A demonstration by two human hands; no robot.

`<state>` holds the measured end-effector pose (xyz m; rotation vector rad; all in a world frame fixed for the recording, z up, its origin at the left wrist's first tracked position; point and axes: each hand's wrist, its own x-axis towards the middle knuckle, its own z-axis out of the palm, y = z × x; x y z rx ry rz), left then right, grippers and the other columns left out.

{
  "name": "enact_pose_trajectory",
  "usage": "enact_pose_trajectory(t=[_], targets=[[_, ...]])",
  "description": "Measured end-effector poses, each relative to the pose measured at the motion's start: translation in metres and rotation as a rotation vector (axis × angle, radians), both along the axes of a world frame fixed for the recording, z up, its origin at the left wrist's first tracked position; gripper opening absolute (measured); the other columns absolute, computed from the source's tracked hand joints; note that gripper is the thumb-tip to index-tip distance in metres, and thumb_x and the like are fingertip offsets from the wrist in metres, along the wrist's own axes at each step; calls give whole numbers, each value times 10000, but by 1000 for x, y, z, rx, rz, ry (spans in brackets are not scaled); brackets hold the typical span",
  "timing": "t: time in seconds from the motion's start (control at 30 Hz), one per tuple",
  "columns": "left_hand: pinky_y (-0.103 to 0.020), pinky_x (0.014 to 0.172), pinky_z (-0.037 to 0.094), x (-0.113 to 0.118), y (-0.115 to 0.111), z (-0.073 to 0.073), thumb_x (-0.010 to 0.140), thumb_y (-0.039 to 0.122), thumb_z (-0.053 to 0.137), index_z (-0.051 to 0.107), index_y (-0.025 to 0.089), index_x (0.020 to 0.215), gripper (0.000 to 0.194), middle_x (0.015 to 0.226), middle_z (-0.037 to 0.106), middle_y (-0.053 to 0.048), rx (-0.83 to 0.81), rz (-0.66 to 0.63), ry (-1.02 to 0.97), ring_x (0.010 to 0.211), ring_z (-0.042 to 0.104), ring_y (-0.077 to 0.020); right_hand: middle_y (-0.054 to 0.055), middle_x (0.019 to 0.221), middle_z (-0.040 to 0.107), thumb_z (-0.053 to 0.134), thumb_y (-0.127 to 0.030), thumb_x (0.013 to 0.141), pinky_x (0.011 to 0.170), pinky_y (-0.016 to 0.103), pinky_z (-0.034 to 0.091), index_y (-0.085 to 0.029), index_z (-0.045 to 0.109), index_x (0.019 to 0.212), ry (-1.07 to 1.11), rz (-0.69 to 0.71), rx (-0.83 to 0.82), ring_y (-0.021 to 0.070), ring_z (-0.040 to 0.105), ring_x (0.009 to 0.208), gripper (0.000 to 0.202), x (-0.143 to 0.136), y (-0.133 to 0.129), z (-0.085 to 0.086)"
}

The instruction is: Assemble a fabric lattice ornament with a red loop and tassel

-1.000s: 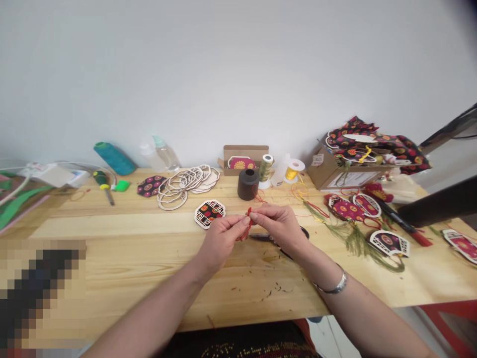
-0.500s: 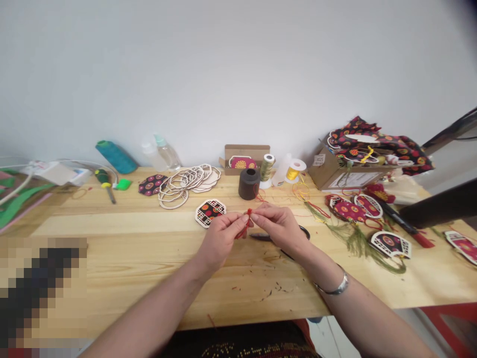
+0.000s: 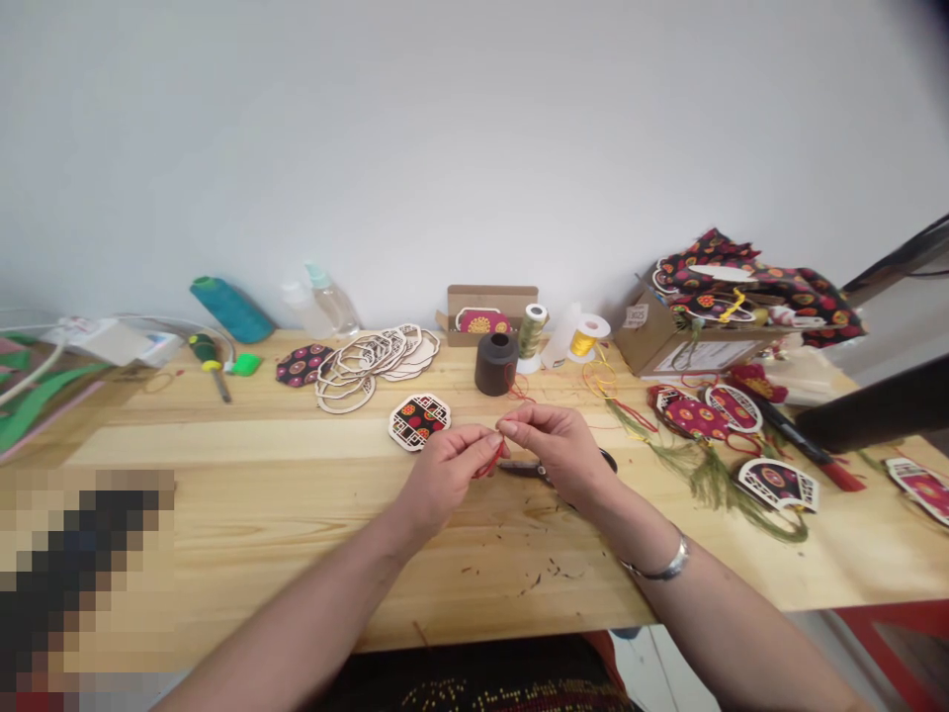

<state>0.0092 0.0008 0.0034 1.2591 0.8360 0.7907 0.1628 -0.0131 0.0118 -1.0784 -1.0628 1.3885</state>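
My left hand (image 3: 446, 473) is closed in a pinch on a red cord (image 3: 489, 463), which hangs in a small bundle below its fingertips. Close against it, my right hand (image 3: 558, 447) pinches what looks like the fine end of the same cord; its fingertips hide most of that piece. Black-handled scissors (image 3: 523, 469) lie on the table, partly covered by my right hand. Just beyond my left hand rests an ornament (image 3: 419, 423) of dark flowered fabric with a pale lattice frame.
Behind the hands stand a black thread cone (image 3: 496, 364), a green thread spool (image 3: 532, 332) and a yellow spool (image 3: 588, 338). Pale cut-out frames (image 3: 371, 358) are piled left of them. On the right are tasselled ornaments (image 3: 775, 485) and a cardboard box (image 3: 689, 351) of fabric.
My fingertips have come slightly apart. The red knot that stood up between them is no longer visible there, and the cord bundle sits lower by my left hand.
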Motion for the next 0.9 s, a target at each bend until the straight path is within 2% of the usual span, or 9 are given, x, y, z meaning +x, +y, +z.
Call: enact_pose_trajectory(t=[0.07, 0.2, 0.4, 0.5, 0.63, 0.8, 0.9], targets=[[-255, 574, 317, 1, -1, 1, 831, 393, 590, 651, 142, 690, 294, 553, 482, 27, -29, -1, -40, 565, 411, -98, -23, 596, 628, 747, -375, 673, 637, 280, 441, -192, 668, 634, -6, -37, 10, 113, 544, 585, 204, 1, 0, -1], [-275, 624, 406, 2, -2, 3, 800, 432, 623, 681, 135, 761, 305, 659, 615, -25, -149, 35, -103, 636, 523, -132, -35, 627, 606, 749, -369, 672, 647, 265, 405, -183, 660, 658, -38, -101, 8, 94, 498, 597, 206, 4, 2, -4], [-302, 714, 450, 2, -3, 5, 800, 434, 638, 716, 126, 835, 320, 725, 699, -78, -179, 16, -83, 754, 623, -185, -20, 630, 623, 727, -366, 694, 609, 257, 406, -179, 656, 660, -71, -93, 15, 103, 510, 594, 203, 5, 2, -5], [-277, 660, 440, 2, -3, 5, 790, 408, 656, 717, 132, 824, 285, 717, 692, -66, -190, 11, -90, 690, 600, -156, -18, 614, 620, 724, -358, 692, 611, 263, 414, -182, 657, 641, -97, -92, 36, 109, 514, 588, 196, 3, 2, -4], [-243, 580, 392, 3, -2, 5, 778, 372, 668, 689, 129, 705, 254, 596, 615, -16, -121, 28, -76, 553, 495, -97, -17, 603, 613, 714, -383, 701, 645, 272, 414, -182, 664, 634, -113, -63, 45, 116, 520, 608, 218, 2, 1, -3], [-245, 577, 394, 4, -1, 6, 744, 382, 683, 691, 126, 771, 258, 536, 552, 14, -152, 87, -75, 541, 479, -100, 2, 659, 615, 633, -519, 753, 679, 279, 411, -182, 640, 590, -91, -72, 20, 120, 518, 654, 374, 3, 3, -6], [-246, 578, 385, 4, -1, 7, 745, 382, 676, 678, 127, 744, 255, 533, 543, 16, -144, 85, -73, 541, 467, -100, 11, 677, 626, 642, -546, 739, 666, 280, 410, -185, 658, 600, -33, -29, -10, 121, 520, 659, 387, 4, 4, -8]])
